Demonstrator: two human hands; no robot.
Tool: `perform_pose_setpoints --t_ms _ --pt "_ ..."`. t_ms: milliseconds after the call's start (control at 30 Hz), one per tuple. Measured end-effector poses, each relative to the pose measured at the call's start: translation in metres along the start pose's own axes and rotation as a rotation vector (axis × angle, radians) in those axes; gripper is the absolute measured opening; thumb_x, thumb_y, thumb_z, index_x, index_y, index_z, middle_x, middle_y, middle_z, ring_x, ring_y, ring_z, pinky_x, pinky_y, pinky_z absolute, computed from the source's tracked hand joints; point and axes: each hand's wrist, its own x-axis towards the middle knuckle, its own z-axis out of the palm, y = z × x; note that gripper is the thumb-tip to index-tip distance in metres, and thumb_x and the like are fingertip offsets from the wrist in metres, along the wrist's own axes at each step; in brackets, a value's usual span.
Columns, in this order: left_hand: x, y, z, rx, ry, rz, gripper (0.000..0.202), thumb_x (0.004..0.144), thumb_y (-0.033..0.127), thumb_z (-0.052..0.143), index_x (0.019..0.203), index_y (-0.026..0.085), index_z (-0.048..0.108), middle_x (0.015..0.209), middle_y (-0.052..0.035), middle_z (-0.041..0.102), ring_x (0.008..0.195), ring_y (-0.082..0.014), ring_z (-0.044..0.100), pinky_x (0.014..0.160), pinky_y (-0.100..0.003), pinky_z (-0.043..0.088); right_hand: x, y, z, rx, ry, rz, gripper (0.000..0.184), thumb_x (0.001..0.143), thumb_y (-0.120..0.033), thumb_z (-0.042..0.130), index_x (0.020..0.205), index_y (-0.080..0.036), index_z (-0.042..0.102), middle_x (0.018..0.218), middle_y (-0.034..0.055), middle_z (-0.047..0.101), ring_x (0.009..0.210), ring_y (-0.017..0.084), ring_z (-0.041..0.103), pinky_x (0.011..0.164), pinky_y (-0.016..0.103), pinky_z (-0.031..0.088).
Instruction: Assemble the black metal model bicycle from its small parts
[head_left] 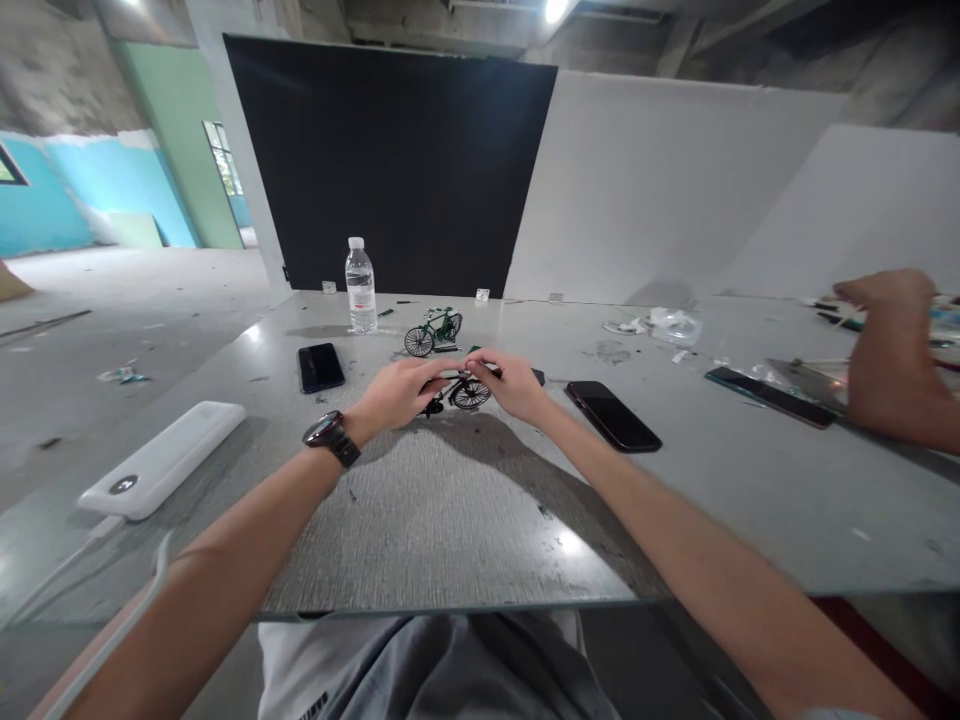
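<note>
Both my hands meet over a small black model bicycle (466,392) standing on the grey table (450,510). My left hand (401,392), with a dark watch on its wrist, grips the bicycle's left part. My right hand (514,383) pinches its upper right part near the wheel. A second, green model bicycle (433,331) stands farther back on the table, untouched.
A water bottle (361,286) stands at the back left. Black phones lie at the left (320,366) and right (611,414). A white power bank (163,458) lies near the left edge. Another person's arm (892,360) rests at the right by a dark tablet (769,396) and plastic wrapping (671,324).
</note>
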Motion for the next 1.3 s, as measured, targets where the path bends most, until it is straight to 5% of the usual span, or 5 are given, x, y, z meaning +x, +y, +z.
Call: perform_pose_setpoints --t_ms 267,633,867,1133,1300 --pt "0.000 0.001 0.000 -0.050 -0.020 -0.006 0.039 0.107 0.028 0.048 0.145 0.031 0.058 0.103 -0.0055 0.076 0.086 -0.0200 0.068 0.071 -0.030 0.050 -0.001 0.006 -0.002 0.003 -0.055 0.017 0.047 0.099 -0.063 0.053 0.104 -0.021 0.074 0.097 0.0079 0.075 0.081 0.022 0.064 0.067 0.031 0.044" --pt "-0.001 0.000 0.003 -0.020 -0.025 0.018 0.039 0.106 0.026 0.051 0.144 0.029 0.059 0.107 -0.0064 0.076 0.093 -0.0226 0.069 0.080 -0.035 0.053 0.002 0.007 0.002 0.030 -0.129 -0.024 0.043 0.104 -0.054 0.046 0.108 -0.022 0.075 0.109 0.0086 0.076 0.098 0.024 0.066 0.085 0.036 0.048" --pt "-0.001 -0.003 0.004 -0.088 0.023 0.030 0.036 0.105 0.026 0.052 0.139 0.027 0.065 0.110 -0.0079 0.077 0.094 -0.0217 0.071 0.084 -0.037 0.056 0.002 0.009 0.004 -0.005 0.003 0.103 0.050 0.100 -0.054 0.054 0.136 -0.020 0.059 0.107 0.0111 0.073 0.089 0.025 0.066 0.079 0.036 0.049" --pt "0.002 0.002 0.003 -0.079 0.064 -0.079 0.034 0.105 0.024 0.052 0.136 0.023 0.065 0.127 -0.0089 0.073 0.114 -0.0243 0.068 0.097 -0.041 0.056 -0.007 -0.002 -0.004 -0.124 0.022 0.121 0.038 0.104 -0.046 0.040 0.111 -0.018 0.064 0.083 0.0075 0.067 0.071 0.022 0.058 0.066 0.035 0.043" --pt "0.004 0.003 0.004 -0.104 -0.025 -0.155 0.036 0.107 0.025 0.048 0.141 0.021 0.057 0.139 -0.0107 0.067 0.129 -0.0277 0.061 0.104 -0.046 0.052 -0.022 -0.020 0.004 -0.051 -0.014 0.059 0.030 0.104 -0.042 0.044 0.114 -0.022 0.065 0.100 0.0121 0.073 0.086 0.026 0.068 0.073 0.038 0.050"
